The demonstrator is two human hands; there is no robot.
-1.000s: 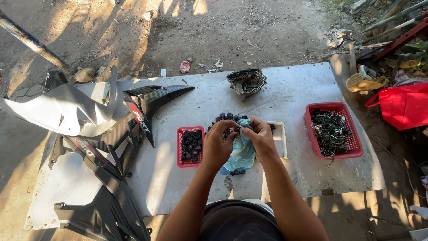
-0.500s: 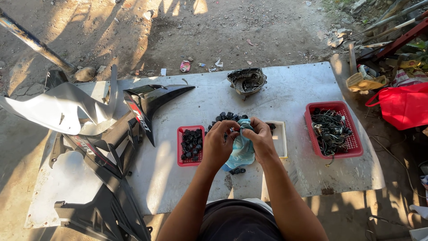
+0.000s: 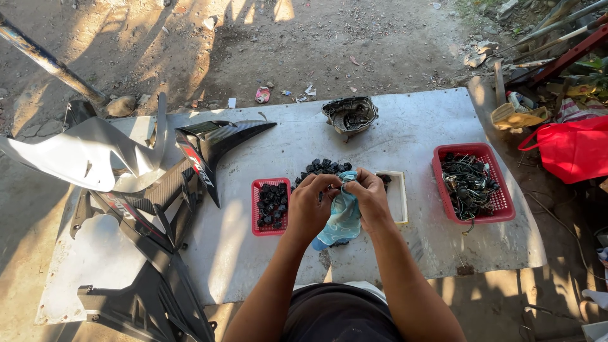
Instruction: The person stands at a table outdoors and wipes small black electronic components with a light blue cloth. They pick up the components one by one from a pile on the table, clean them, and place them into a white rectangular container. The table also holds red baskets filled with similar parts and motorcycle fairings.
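A bare dirt yard, dappled with sun and shade, surrounds a low grey metal sheet that serves as the desk (image 3: 411, 136). Compared with the earlier frames, little differs: the two hands stay together over the middle of the desk, and the cloth hangs the same way; only the fingers have shifted slightly on it.

The left hand (image 3: 310, 206) and the right hand (image 3: 368, 197) are both closed on the top of a light blue cloth (image 3: 342, 218), pinching it between fingertips and thumbs. The cloth hangs down between the two wrists, touching both hands. Whether something small sits inside the cloth cannot be told.

Just beyond the fingers lies a pile of small black parts (image 3: 324, 168). Just left of the left hand sits a small red basket (image 3: 256, 209) with more black parts. Just right of the right hand lies a shallow white tray (image 3: 400, 199). Further right, well apart, a larger red basket (image 3: 497, 202) holds tangled dark wires. At the far edge rests a grey metal engine cover (image 3: 349, 115). Black and silver motorcycle fairing panels (image 3: 145, 190) cover the left side.
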